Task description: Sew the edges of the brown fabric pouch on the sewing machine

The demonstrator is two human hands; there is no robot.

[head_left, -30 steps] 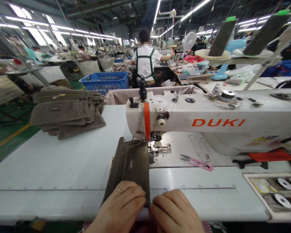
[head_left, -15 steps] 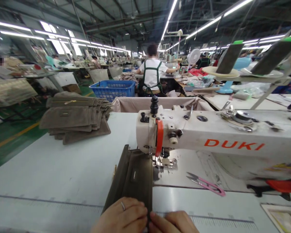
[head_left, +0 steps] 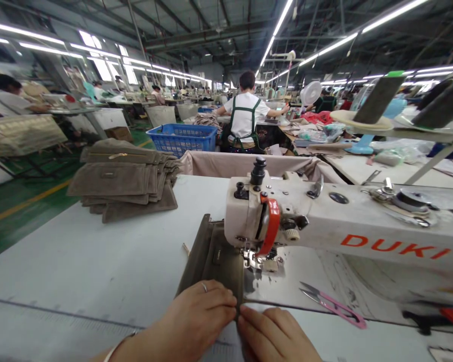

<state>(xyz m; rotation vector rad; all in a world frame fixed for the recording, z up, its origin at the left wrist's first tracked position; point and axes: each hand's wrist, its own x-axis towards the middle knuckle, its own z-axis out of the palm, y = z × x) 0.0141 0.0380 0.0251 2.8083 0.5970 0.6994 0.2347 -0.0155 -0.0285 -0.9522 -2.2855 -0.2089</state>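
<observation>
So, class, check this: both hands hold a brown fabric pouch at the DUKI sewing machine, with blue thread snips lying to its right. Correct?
No. The head view shows the thread snips are pink, not blue. Otherwise yes: left hand and right hand hold the brown fabric pouch at the DUKI sewing machine, snips lying to its right.

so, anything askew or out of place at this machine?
Nothing serious. The olive fabric piece lies flat under the presser foot, left hand and right hand at its near edge. The stack of pieces on the table is fanned, not squared, and the pink snips lie loose on the machine bed.
</observation>
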